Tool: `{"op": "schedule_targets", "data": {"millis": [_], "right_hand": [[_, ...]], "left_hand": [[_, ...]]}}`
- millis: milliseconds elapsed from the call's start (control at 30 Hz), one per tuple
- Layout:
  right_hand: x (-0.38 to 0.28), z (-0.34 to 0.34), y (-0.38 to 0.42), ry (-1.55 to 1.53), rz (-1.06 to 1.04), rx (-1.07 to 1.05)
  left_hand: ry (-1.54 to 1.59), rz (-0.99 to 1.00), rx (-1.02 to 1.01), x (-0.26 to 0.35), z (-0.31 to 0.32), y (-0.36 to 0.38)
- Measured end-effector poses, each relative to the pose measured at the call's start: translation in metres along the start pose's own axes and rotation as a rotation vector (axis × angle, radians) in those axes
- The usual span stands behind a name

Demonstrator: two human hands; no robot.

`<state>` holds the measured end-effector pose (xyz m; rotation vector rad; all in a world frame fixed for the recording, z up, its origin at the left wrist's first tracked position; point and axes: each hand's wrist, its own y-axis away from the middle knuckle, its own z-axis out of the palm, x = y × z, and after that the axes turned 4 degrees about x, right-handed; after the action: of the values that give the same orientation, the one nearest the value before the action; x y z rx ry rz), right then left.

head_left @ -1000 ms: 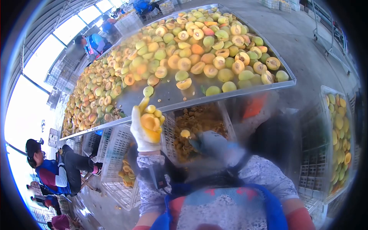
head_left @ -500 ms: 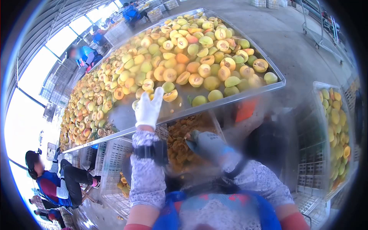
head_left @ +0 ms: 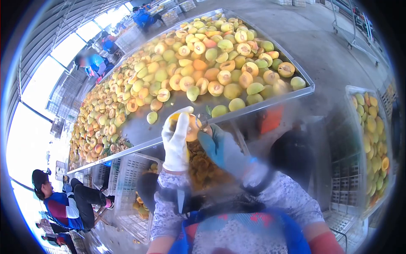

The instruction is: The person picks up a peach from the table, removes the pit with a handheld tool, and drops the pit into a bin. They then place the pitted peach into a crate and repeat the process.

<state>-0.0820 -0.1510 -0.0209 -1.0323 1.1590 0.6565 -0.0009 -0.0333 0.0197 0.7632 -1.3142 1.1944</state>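
My left hand (head_left: 176, 142), in a white glove, is closed round a peach half (head_left: 193, 128) just over the near edge of the metal tray (head_left: 139, 122). Something yellow also shows in its palm. My right hand (head_left: 222, 148), in a grey-blue glove, is closed beside the fruit. A small metal tool (head_left: 204, 123) juts from its fingertips against the half; the handle is hidden. Whole and halved peaches (head_left: 182, 67) are heaped on the tray. Below my hands a container holds brownish-orange fruit pieces (head_left: 207, 169).
To the right stands a crate of peaches (head_left: 370, 135); at the lower left is a white plastic crate (head_left: 129, 186). One person (head_left: 63, 203) sits at the left, and another (head_left: 93, 63) works across the tray. A wheeled cart (head_left: 359, 46) is at the upper right.
My left hand has drawn back from the tray toward my right hand and now holds a peach half. My right hand has risen to meet it with the metal tool.
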Motion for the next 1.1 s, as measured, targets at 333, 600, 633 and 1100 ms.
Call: {"op": "schedule_targets", "data": {"millis": [333,600,633,1100], "right_hand": [[-0.008,-0.004,0.005,0.457,-0.13,-0.217],[0.01,0.002,0.005,0.527,-0.215,-0.273],[0.01,0.002,0.006,0.519,-0.221,-0.266],[0.021,0.017,0.025,0.064,0.044,-0.429]], "left_hand": [[0.189,-0.081,0.168,0.002,-0.001,0.021],[0.246,-0.274,0.138,0.014,-0.008,0.026],[0.198,-0.217,0.104,0.016,-0.008,0.029],[0.121,-0.102,0.202,0.011,0.002,0.039]]}}
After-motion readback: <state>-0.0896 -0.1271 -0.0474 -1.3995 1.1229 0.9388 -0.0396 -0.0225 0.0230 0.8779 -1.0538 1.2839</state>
